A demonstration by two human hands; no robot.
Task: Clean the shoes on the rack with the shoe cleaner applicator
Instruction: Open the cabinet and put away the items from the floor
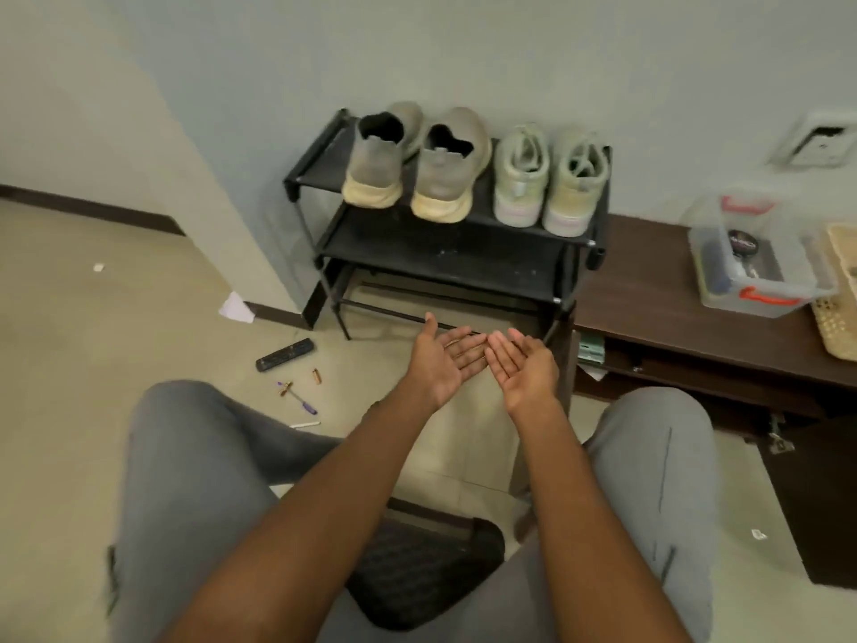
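Four shoes sit on the top shelf of the black rack, heels facing out: a grey pair toward the shelf's left edge, a pale green pair toward its right edge. Left hand and right hand are held palm-up, side by side, fingers straight and released, grasping nothing, in front of the rack's lowest rail. Dark wooden worktop stands just right of the rack; a clear plastic box rests near its back right. Applicator not identifiable. Remote lies on the floor.
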